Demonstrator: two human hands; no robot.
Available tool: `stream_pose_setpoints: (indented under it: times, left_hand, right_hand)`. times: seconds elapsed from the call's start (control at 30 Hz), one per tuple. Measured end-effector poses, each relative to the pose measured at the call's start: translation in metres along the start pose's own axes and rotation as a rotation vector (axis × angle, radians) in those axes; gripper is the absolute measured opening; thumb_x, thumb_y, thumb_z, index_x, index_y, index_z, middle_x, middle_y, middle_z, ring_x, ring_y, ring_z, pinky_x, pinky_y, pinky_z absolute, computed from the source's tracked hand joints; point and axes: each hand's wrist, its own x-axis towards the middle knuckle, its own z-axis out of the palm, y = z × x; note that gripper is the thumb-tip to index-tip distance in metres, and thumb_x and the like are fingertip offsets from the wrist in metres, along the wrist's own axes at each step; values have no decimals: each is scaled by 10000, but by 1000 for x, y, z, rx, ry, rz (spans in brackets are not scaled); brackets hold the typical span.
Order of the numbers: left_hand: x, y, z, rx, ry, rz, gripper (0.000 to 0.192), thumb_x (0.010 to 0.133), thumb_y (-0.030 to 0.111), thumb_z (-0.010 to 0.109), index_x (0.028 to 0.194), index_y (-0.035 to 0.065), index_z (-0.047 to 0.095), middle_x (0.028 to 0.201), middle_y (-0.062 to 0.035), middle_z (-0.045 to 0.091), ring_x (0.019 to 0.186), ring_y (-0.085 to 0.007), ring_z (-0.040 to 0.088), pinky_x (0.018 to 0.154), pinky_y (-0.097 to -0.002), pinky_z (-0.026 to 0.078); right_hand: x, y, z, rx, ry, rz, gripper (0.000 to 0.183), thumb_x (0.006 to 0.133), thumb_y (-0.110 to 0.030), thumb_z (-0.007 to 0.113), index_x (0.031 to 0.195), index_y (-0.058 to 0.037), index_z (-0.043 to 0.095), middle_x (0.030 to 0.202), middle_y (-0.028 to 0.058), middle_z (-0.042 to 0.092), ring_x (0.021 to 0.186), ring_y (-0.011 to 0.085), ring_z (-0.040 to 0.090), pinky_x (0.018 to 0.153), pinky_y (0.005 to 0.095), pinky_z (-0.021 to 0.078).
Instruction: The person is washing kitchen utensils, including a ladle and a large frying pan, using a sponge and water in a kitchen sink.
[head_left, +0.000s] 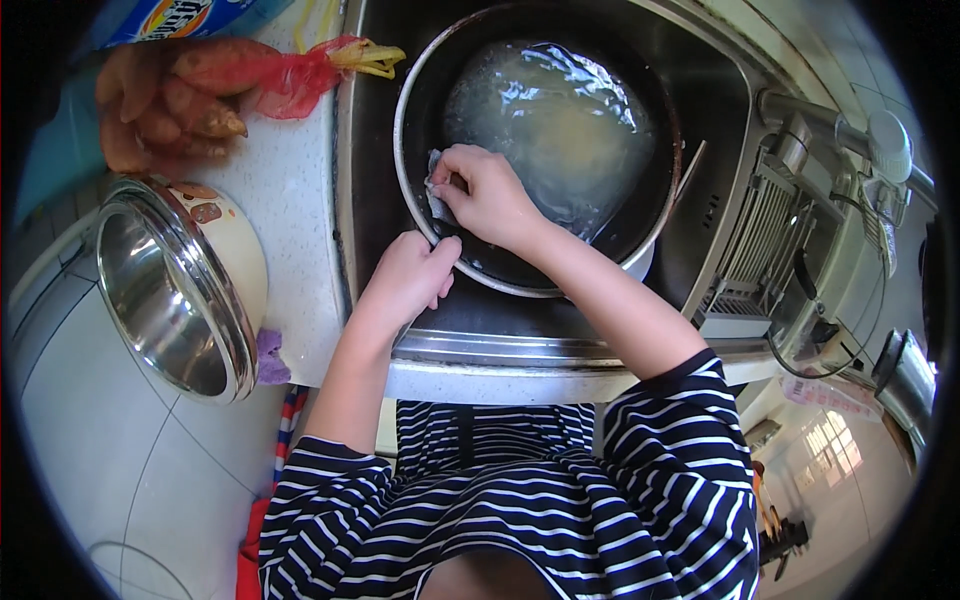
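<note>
A large dark pan (510, 262) with a pale metal rim rests in a metal sink (697, 247). Cloudy water (570, 142) covers part of its inside. My left hand (416, 274) grips the near left of the pan, by its rim; the handle beneath my fingers is mostly hidden. Pinched in my right hand (484, 187) is a crumpled greyish cloth (437, 196), pressed against the pan's inner left wall. Part of the cloth is hidden by my fingers.
A red mesh bag of tuber-like vegetables (172, 97) lies on the left counter (300, 195). Nearer stand a steel-lined pot (176, 300) and a purple cloth (272, 356). Right of the sink are a metal rack (757, 232) and a faucet (802, 112).
</note>
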Motion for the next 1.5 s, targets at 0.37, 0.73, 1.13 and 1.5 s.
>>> stream_pose_setpoints:
  times: [0.37,0.73,1.13,1.5]
  left_hand:
    - [-1,-1,-1,0,18,-12,446,901,292,513,565,0,539,513,-58,533,442,-150,522,475,-298,434]
    - [-1,3,1,10,17,-15,450,899,293,512,562,-4,543,516,-62,536,448,-155,529,479,-300,439]
    - [-5,9,2,-26,-4,-8,379,938,231,495,605,52,508,523,-15,499,440,-100,459,425,-253,383]
    - [0,9,4,-66,-32,3,334,931,221,500,644,51,515,536,-17,496,464,-101,468,423,-258,385]
  right_hand:
    - [15,-9,9,-50,109,80,23,771,-19,615,788,-17,600,841,171,631,868,374,619,755,421,486]
    - [29,-2,14,-165,331,-102,53,711,17,595,718,-33,582,777,166,594,822,369,586,732,465,472]
    - [37,0,15,-194,332,-135,93,715,31,610,748,-46,569,778,140,570,826,353,565,726,445,464]
    - [99,20,-6,56,1032,260,285,811,-163,670,1054,-43,581,1084,119,575,1098,335,490,929,492,367]
